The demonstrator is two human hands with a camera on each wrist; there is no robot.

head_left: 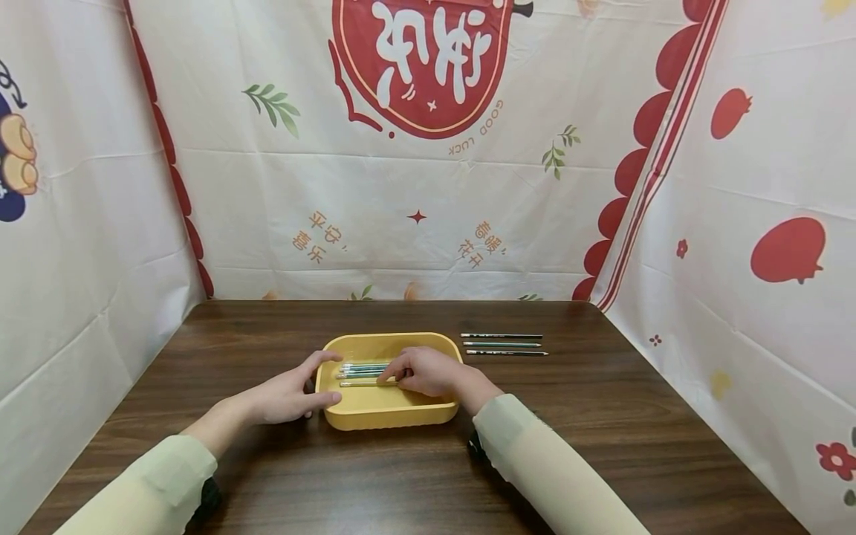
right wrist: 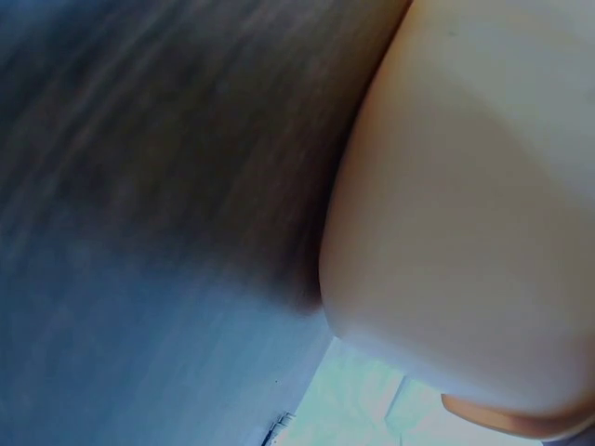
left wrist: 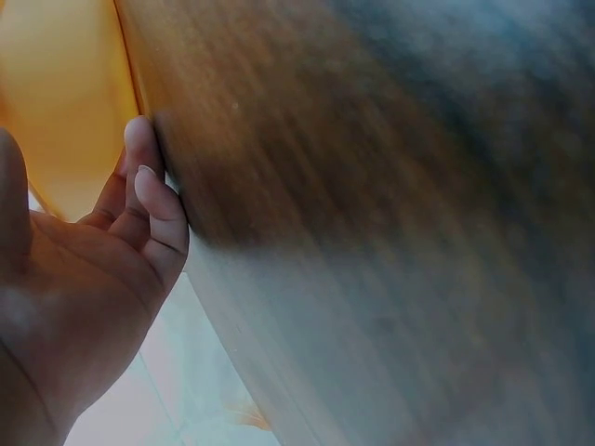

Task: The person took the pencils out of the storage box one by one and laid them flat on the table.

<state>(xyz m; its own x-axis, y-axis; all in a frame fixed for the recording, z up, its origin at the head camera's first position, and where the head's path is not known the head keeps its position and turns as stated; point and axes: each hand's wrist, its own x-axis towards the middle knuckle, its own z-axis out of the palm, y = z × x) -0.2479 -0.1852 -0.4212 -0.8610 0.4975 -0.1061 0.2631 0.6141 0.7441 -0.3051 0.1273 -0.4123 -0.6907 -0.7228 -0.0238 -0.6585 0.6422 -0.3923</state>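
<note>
A yellow tray (head_left: 388, 420) sits on the dark wooden table, with several pencils (head_left: 354, 368) lying side by side in it, eraser ends to the left. My left hand (head_left: 289, 394) holds the tray's left end, thumb and index finger over the rim. In the left wrist view, its other fingers (left wrist: 167, 218) bend beside the yellow wall. Reaching in over the right side, my right hand (head_left: 428, 371) pinches the nearest pencil (head_left: 357, 384), a light yellow-green one, low in the tray. My right fingers hide the right ends of the pencils.
Right of the tray, three dark and green pencils (head_left: 503, 344) lie in parallel on the table (head_left: 602, 431). A printed white cloth (head_left: 414, 186) hangs behind and along both sides. A pale, close surface (right wrist: 465, 214) fills much of the right wrist view.
</note>
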